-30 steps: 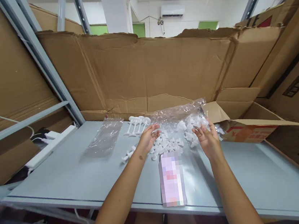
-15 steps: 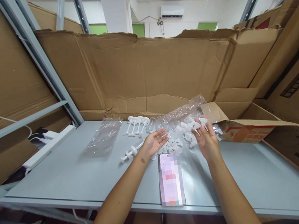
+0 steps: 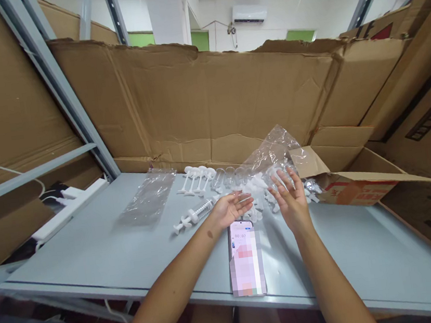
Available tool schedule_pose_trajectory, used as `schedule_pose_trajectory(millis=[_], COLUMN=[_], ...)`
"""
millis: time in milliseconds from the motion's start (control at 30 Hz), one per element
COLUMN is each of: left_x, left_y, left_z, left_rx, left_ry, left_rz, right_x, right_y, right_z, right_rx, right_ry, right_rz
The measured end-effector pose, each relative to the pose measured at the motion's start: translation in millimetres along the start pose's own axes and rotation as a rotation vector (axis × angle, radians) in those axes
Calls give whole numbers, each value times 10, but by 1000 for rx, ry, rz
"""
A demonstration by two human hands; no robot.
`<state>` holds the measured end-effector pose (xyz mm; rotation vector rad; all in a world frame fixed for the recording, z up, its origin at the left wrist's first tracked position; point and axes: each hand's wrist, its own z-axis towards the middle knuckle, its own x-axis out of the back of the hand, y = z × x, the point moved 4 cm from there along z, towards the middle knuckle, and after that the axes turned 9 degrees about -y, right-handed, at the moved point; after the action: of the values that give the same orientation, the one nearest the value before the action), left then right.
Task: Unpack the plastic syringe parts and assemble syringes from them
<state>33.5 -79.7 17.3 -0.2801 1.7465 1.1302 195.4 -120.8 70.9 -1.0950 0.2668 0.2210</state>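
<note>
We've got white parts between our open left hand and spread-fingered right hand; the syringe, nearer our left, slants away rightward.

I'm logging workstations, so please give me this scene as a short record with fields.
Left hand: left hand open, palm up, beside loose white pieces
Right hand: right hand raised, fingers apart; contact with pieces unclear
Row at back: white plunger-like parts
Left of left hand: syringe-like piece
Bags: flat clear bag at left; crumpled clear bag at back
Near edge: phone
Right side: open cardboard box
</note>
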Motion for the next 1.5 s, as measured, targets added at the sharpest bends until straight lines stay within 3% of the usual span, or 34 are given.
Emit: schedule_pose_trajectory(millis=[200,367,667,900,1067,1200,1500], left_x=[7,-23,-76,-68,-48,-29,-54], left_y=[28,17,53,66,23,8,21], left_z=[8,-4,-54,-50,-26,3,-18], left_rx=[-101,-93,-30,-71,-48,-57,-45], left_ry=[-4,-33,-3,-19,104,130,177], left_rz=[57,134,-19,-100,-56,-8,-103], right_x=[-27,-36,-52,-122,-187,-224,-283], right_y=[146,317,213,241,332,381,183], right_z=[-23,-39,-35,-66,-91,-103,-127], right_rx=[-64,-165,-88,-101,-138,-191,-98], right_ry=[34,10,31,-19,-44,-48,-134], right_rz=[-28,-29,-121,-46,-75,-108,-131])
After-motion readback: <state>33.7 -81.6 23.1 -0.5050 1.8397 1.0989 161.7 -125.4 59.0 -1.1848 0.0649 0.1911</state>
